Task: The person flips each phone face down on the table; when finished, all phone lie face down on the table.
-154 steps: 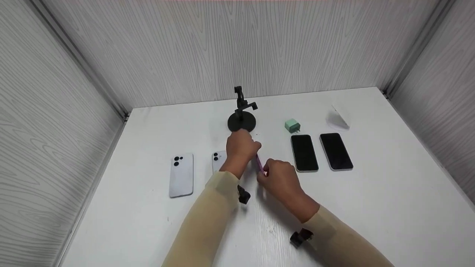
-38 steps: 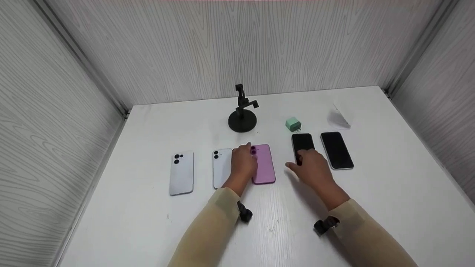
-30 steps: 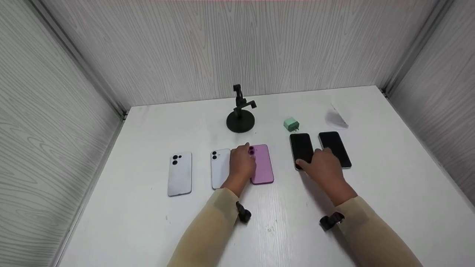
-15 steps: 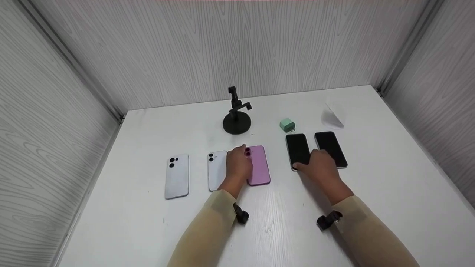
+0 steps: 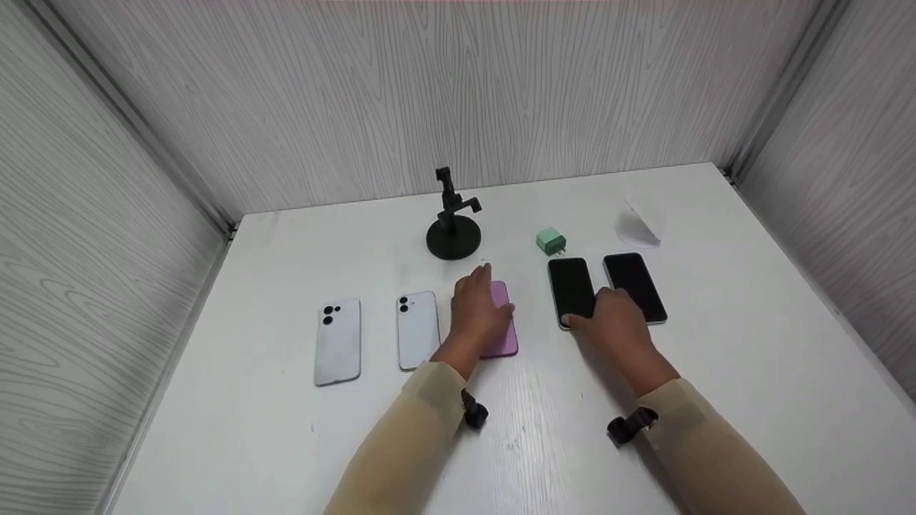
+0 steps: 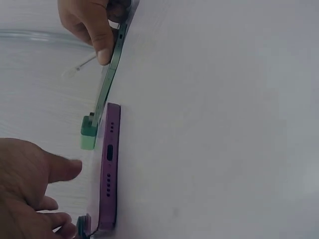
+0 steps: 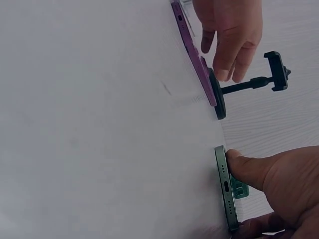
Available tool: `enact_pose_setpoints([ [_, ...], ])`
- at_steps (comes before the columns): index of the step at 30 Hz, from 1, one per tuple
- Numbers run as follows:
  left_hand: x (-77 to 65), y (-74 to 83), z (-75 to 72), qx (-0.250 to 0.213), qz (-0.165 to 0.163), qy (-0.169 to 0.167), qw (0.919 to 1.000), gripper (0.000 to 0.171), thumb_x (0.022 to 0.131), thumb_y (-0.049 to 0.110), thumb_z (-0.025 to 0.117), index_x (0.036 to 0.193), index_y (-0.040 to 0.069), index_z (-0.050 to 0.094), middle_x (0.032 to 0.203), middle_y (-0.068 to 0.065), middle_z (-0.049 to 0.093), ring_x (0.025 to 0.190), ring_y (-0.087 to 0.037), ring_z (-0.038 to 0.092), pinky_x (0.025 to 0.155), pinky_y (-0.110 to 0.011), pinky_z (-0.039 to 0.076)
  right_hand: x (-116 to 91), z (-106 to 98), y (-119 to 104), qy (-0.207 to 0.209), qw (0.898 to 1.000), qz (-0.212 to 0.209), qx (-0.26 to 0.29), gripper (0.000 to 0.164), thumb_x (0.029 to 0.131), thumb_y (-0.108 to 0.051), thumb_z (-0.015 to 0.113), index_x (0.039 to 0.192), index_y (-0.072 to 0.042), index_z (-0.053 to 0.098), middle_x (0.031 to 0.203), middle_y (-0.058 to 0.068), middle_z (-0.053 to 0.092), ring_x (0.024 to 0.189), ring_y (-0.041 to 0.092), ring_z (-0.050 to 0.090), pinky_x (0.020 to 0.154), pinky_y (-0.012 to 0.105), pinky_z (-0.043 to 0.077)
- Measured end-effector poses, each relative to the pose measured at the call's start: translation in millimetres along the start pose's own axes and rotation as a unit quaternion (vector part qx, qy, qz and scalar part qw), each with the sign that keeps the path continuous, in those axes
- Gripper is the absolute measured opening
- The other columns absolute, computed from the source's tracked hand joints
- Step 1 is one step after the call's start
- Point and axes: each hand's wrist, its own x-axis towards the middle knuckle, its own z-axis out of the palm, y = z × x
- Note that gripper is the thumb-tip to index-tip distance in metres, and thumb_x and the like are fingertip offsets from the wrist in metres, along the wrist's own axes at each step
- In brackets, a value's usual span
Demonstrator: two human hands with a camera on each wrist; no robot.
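Seen from the head camera, five phones lie flat in a rough row on a white table (image 5: pixel 236 429); a lilac phone (image 5: pixel 338 342), a white phone (image 5: pixel 418 332) and a pink phone (image 5: pixel 504 332) show their backs, while a green-edged phone (image 5: pixel 570 286) and a grey-edged phone (image 5: pixel 637 282) show dark screens; the row looks largely laid out, and what is left appears to rest with the green-edged phone, not yet let go; behind stand a black phone stand (image 5: pixel 453 238), its arm bearing nothing, and a green charger (image 5: pixel 551 240); the left hand (image 5: pixel 478 304) hangs over the pink phone, fingers pointing away from the wearer, as the right hand (image 5: pixel 617 325) reaches between the two dark screens, thumb at the nearer left corner of the green-edged phone.

From the left wrist, the left hand is empty, its thumb extended and apart from the pink phone's lower edge; beyond, the right hand is at the green-edged phone, the charger just past it.

From the right wrist, thumb and fingers grip the green-edged phone by opposite edges; whether it is slightly raised cannot be told; the left hand's fingers point loosely downward, holding nothing.
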Motion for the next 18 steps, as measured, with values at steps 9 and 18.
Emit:
enact_pose_setpoints([
  [9, 7.0, 34.2, 3.4, 0.065, 0.086, -0.117, 0.9873, 0.110, 0.093, 0.037, 0.089, 0.175, 0.009, 0.021, 0.182, -0.010, 0.026, 0.168, -0.030, 0.025, 0.135, -0.048, 0.026, 0.1, -0.7, 2.0, 0.010, 1.000, -0.009, 0.008, 0.069, 0.096, -0.044, 0.083, 0.122, 0.016, 0.063, 0.115, 0.032, 0.065, 0.096, 0.039, 0.067, 0.084, 0.057, 0.057],
  [18, 10.8, 46.7, 25.8, 0.134, 0.117, -0.136, 0.9745, 0.104, 0.093, 0.044, 0.087, 0.173, 0.008, 0.030, 0.177, -0.008, 0.037, 0.162, -0.028, 0.036, 0.131, -0.049, 0.034, 0.9, 1.8, 4.1, 0.019, 1.000, -0.023, 0.008, 0.068, 0.096, -0.044, 0.083, 0.121, 0.016, 0.064, 0.113, 0.032, 0.066, 0.102, 0.045, 0.069, 0.087, 0.060, 0.056],
])
